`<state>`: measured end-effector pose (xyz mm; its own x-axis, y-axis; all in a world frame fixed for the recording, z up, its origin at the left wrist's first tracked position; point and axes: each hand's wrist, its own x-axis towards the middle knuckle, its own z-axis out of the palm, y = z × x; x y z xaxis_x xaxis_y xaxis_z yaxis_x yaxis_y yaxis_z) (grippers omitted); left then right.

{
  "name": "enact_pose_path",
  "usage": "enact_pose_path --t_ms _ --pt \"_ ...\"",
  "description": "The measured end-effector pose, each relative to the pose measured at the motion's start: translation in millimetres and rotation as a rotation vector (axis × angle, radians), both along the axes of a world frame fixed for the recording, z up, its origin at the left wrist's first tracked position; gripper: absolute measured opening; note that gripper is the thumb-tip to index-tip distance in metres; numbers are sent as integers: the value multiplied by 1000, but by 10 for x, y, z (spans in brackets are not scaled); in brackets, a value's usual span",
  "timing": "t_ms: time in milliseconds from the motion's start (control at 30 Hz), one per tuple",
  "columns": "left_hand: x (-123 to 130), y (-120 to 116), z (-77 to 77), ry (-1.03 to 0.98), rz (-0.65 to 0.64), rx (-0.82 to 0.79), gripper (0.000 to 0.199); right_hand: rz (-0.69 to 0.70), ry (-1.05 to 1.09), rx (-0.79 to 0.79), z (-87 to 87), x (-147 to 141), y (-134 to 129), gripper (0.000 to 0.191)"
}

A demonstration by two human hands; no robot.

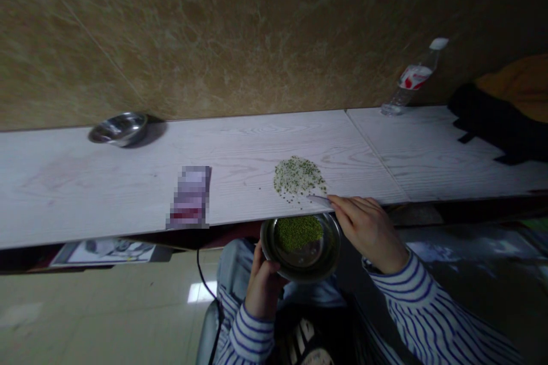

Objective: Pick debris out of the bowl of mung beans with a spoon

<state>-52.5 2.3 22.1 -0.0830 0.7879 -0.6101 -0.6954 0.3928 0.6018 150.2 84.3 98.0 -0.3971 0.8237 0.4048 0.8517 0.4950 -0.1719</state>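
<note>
My left hand (264, 282) is closed on the rim of a metal bowl (314, 275), thumb on top, just below the table's front edge. Inside the bowl lie small green mung beans (298, 232), heaped toward its far left. My right hand (370, 227) pinches a thin, pale, flat tool (319, 200) whose exact kind I cannot make out. Its tip reaches the near edge of a loose round patch of green beans mixed with white grains (298, 175) on the tabletop. A few beans lie scattered around that patch.
On the white wood-grain table (240, 148) are a second metal bowl (120, 129) at the back left, a blurred-out flat purple item (190, 197), a plastic bottle (406, 81) by the wall, and dark and orange cloth (505, 108). Papers (111, 252) show below the left edge.
</note>
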Motion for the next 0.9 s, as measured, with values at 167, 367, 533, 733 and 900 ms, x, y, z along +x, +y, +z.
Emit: enact_pose_path --t_ms 167,367,533,733,900 --pt "-10 6 -22 1 8 -21 69 -21 6 -4 -24 68 -35 24" --pt "2 6 -16 -7 0 -17 70 -3 33 -46 -30 34 -118 23" --pt "-5 1 4 -9 -5 -9 71 29 48 -51 -37 -54 -109 23" --pt "-32 -13 19 -9 -5 12 70 51 34 -69 -40 -99 35 23" --pt "-31 -13 12 -17 2 36 67 85 26 -79 -29 -107 72 24"
